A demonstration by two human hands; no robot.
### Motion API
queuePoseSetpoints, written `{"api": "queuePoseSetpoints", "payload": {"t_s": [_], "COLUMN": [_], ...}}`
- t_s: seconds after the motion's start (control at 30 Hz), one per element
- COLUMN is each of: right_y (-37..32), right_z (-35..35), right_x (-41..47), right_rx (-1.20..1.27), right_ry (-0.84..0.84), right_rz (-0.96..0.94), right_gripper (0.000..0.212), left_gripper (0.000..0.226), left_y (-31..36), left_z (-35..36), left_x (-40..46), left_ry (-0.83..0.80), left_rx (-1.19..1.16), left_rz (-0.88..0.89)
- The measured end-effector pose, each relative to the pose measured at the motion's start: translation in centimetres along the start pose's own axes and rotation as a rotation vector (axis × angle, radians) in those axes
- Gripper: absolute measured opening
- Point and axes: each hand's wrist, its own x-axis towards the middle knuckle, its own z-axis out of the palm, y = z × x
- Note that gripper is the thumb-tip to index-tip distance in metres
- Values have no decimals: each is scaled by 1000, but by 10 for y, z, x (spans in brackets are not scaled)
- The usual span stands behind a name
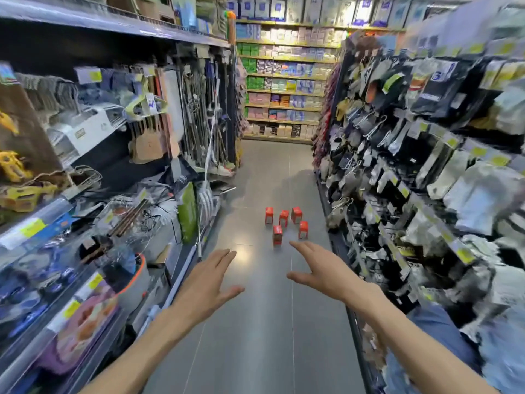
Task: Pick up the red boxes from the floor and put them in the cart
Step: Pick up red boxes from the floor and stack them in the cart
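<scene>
Left shelving (85,172): at our 9 o'clock we see racks of household goods, with yellow price tags along the shelf edges; much of it is blurred.
Hanging tools (199,118): at about 11 o'clock, long-handled items hang on the left rack, too blurred for us to name further.
Left hand (204,282): we hold it out over the floor at about 7 o'clock, palm down, its fingers (224,255) straight and slightly apart, gripping nothing.
Floor (261,336): grey tiles run down the aisle from 6 o'clock towards 12 o'clock, with a bright glare patch between our hands.
Red boxes (285,224): five small red boxes stand upright on the floor in a loose cluster at 12 o'clock from our hands, three in the far row and two nearer; they sit apart from one another and well ahead of both hands, closer to the right-hand rack.
Far shelving (284,81): at the aisle's end, at 12 o'clock, shelves hold rows of packaged goods.
Right hand (321,270): we hold it out at about 5 o'clock, palm down, its fingers (301,247) straight and spread, thumb out to the left, holding nothing.
Right rack (426,166): at 3 o'clock, hanging packets fill the rack, heavily blurred.
</scene>
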Motion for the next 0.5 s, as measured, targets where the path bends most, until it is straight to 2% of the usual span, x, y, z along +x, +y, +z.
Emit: {"api": "queuePoseSetpoints", "payload": {"t_s": [0.5], "right_y": [166], "right_z": [9], "right_x": [368], "right_rx": [30], "right_ry": [57], "right_rz": [92], "right_gripper": [74], "left_gripper": [81], "left_y": [-196], "left_z": [63], "left_x": [384], "left_ry": [10], "left_rx": [-41], "left_rz": [53]}}
